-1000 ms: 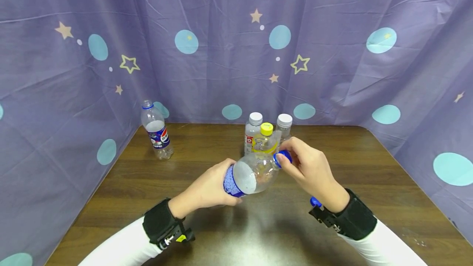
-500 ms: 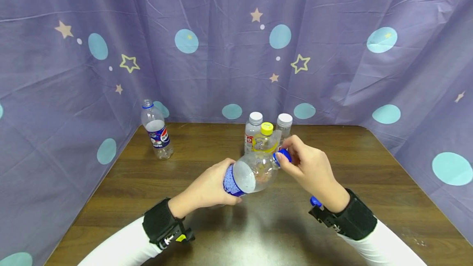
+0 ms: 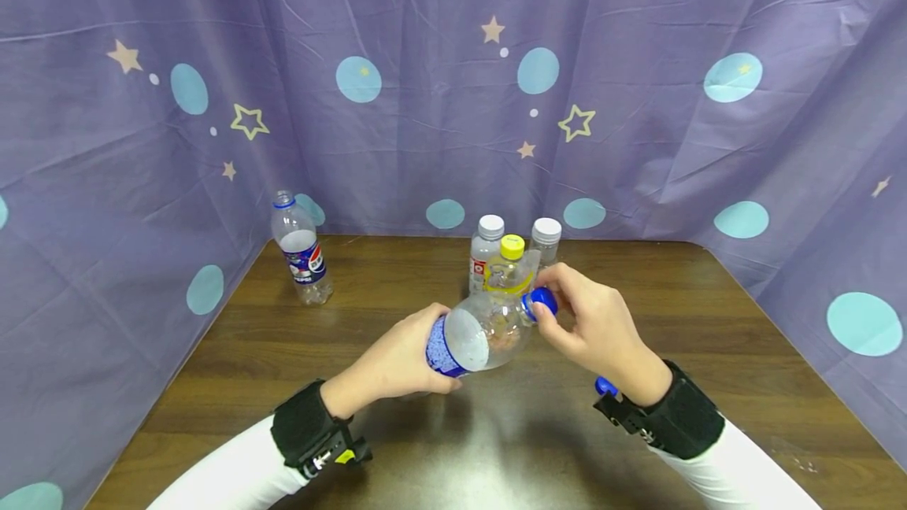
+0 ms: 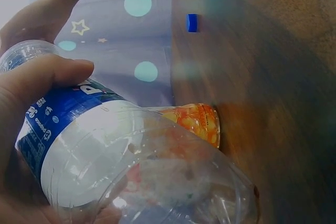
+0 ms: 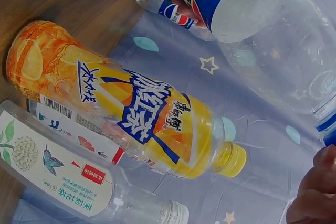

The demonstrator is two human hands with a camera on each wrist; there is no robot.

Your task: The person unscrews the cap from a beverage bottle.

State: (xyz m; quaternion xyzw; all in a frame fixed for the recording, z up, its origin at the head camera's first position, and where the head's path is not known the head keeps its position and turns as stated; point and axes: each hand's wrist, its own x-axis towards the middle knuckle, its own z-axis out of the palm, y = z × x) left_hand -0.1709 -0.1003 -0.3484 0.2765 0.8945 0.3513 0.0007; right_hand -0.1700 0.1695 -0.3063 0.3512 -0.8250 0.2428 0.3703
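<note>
Nearest the camera, 2 white sleeves with black wrist straps come in over the brown bench [image 3: 744, 352]. The left hand [image 3: 397, 360] has its fingers wrapped round the blue-labelled lower part of a clear empty bottle [image 3: 478, 334], which is tipped on its side above the middle of the bench, base toward the person, neck pointing far and right. At that neck, the right hand [image 3: 591, 321] pinches the blue cap [image 3: 542, 301] between curled fingertips and thumb. The left wrist view shows a loose blue cap [image 4: 192, 22] lying alone on the bench.

Just beyond the hands stand 3 bottles in a tight cluster: a yellow-capped orange-labelled bottle [image 3: 509, 270] in front, and 2 white-capped bottles [image 3: 485, 246] behind it. Far left, near the corner, a clear bottle with a red-and-blue label [image 3: 299, 249] stands upright with no cap on it. Purple cloth with stars and teal dots [image 3: 439, 85] hangs behind and to both sides.
</note>
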